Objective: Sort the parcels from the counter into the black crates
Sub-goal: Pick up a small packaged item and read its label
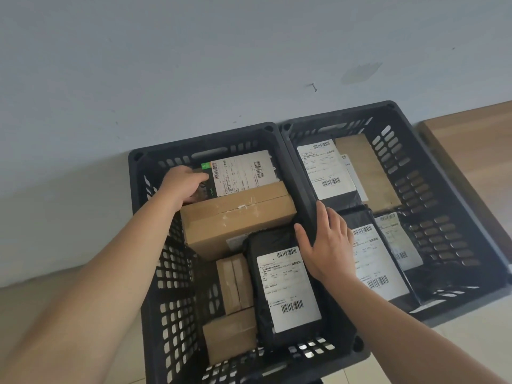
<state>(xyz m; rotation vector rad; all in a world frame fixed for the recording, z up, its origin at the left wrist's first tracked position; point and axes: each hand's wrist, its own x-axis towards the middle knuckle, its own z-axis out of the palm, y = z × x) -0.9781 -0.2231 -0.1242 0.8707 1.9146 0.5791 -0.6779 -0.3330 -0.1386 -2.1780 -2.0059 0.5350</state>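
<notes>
Head view: two black crates stand side by side on the floor against the wall. The left hand [184, 182] reaches into the far end of the left crate [166, 273] and rests on the edge of a green parcel [238, 173] with a white label; its fingers [199, 177] curl over that edge, apparently holding it. The step in hand looks like seating this parcel in the crate. The right hand [324, 242] lies flat and spread on the shared rim between the crates, holding nothing, seemingly steadying them.

The left crate also holds a large brown box [235, 217] just in front of the green parcel, two smaller brown boxes [234, 284] nearer the camera, and a black bag [285, 289] with a label lying beside them. The right crate [432, 189] holds several labelled black bags [327, 167] and a brown box [365, 167].

No counter is in view, so I cannot tell how many parcels remain. The next move likely calls for letting go of the green parcel once it lies settled, then withdrawing both hands.
</notes>
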